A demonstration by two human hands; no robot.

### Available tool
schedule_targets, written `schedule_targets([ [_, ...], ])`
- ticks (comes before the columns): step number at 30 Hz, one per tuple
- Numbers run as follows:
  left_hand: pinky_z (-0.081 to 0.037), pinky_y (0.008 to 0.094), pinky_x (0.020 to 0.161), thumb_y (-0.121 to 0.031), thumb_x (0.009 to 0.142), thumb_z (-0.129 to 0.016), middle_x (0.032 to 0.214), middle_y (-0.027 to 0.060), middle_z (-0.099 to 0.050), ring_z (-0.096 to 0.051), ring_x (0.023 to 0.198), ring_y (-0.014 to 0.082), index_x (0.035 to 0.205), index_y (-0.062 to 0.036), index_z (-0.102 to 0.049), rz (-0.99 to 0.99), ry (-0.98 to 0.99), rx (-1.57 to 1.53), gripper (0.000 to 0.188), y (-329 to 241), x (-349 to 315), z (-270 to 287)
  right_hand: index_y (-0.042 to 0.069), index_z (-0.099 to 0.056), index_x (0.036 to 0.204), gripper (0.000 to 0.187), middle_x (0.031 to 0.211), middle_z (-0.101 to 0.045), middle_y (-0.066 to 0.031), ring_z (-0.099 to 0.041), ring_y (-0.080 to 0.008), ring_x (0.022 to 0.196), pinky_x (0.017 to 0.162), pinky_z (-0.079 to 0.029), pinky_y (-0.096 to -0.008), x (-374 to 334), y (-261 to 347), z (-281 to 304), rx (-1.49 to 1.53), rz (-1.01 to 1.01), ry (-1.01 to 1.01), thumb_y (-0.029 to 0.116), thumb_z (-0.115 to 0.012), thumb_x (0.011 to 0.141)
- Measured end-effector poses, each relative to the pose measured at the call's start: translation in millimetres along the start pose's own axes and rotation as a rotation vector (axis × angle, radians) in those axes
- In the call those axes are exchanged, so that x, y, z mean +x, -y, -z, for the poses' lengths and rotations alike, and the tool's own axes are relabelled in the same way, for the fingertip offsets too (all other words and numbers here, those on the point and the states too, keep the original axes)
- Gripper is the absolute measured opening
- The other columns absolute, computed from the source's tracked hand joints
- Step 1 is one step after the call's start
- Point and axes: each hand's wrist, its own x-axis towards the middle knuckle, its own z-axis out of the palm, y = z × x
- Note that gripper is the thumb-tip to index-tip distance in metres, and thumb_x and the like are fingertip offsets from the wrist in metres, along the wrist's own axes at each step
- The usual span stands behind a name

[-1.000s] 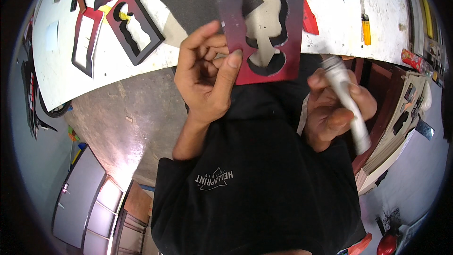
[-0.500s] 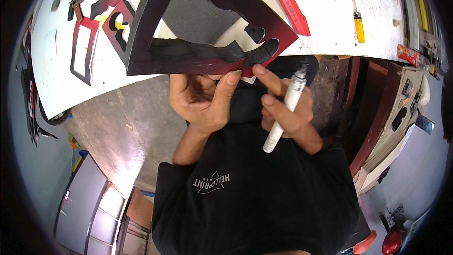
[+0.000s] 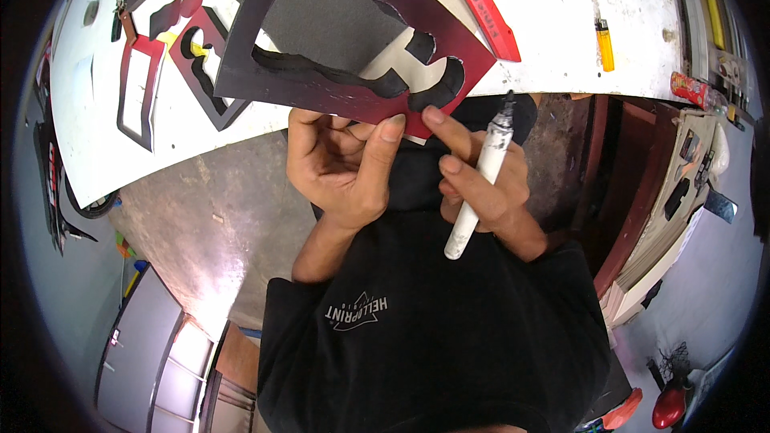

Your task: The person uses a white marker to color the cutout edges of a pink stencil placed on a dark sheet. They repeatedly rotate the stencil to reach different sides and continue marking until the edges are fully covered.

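My left hand pinches the lower edge of a cut-out board panel, thumb in front and fingers underneath. The panel fades from black to dark red and has a large wavy opening with blackened inner edges. In my right hand is a white marker, its black tip pointing up and away, apart from the panel. The right index fingertip rests at the panel's lower edge, close to the left thumb. Through the opening a dark grey sheet shows on the table.
Smaller red and black cut-out pieces lie on the white table at left. A red utility knife lies beyond the panel, and a yellow lighter farther right. A red packet sits by the right edge.
The panel has tilted, so more of its front face and opening shows. Both hands keep their grips, and the marker has shifted slightly left.
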Motion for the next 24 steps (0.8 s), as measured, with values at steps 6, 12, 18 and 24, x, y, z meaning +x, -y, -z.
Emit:
schedule_targets([
  [6, -0.054, 0.0246, 0.086, 0.016, 0.086, -0.060, 0.113, 0.0244, -0.062, -0.068, 0.101, 0.0221, 0.124, 0.0086, -0.038, -0.031, -0.001, -0.055, 0.044, 1, 2, 0, 0.007, -0.052, 0.118, 0.022, 0.100, -0.070, -0.0294, -0.054, -0.0152, 0.045, 0.043, -0.042, -0.0259, -1, -8, 7, -0.051, -0.026, -0.024, 0.016, -0.055, 0.098],
  [12, -0.054, 0.0257, 0.087, 0.016, 0.086, -0.060, 0.117, 0.0260, -0.060, -0.068, 0.100, 0.0223, 0.125, 0.0090, -0.039, -0.035, 0.026, -0.089, 0.044, 3, 2, 1, -0.001, -0.062, 0.106, 0.034, 0.110, -0.066, -0.0336, -0.067, -0.0238, 0.063, 0.050, -0.052, -0.0296, 6, 0, 10, 0.049, -0.019, 0.021, 0.010, -0.076, 0.077],
  [18, -0.054, 0.0267, 0.087, 0.015, 0.087, -0.060, 0.115, 0.0263, -0.062, -0.068, 0.101, 0.0226, 0.125, 0.0102, -0.039, -0.035, 0.009, -0.048, 0.043, 1, 4, 0, -0.001, -0.060, 0.108, 0.036, 0.110, -0.066, -0.0323, -0.070, -0.0284, 0.069, 0.055, -0.056, -0.0331, 4, -9, 17, 0.019, -0.053, 0.021, 0.009, -0.075, 0.077],
  [24, -0.054, 0.0272, 0.087, 0.015, 0.087, -0.059, 0.111, 0.0258, -0.064, -0.068, 0.100, 0.0221, 0.126, 0.0114, -0.040, -0.038, 0.005, -0.023, 0.043, 0, 5, -1, 0.000, -0.059, 0.113, 0.039, 0.112, -0.065, -0.0329, -0.070, -0.0287, 0.070, 0.055, -0.056, -0.0329, 8, -8, 25, -0.010, -0.050, 0.095, 0.009, -0.074, 0.079],
])
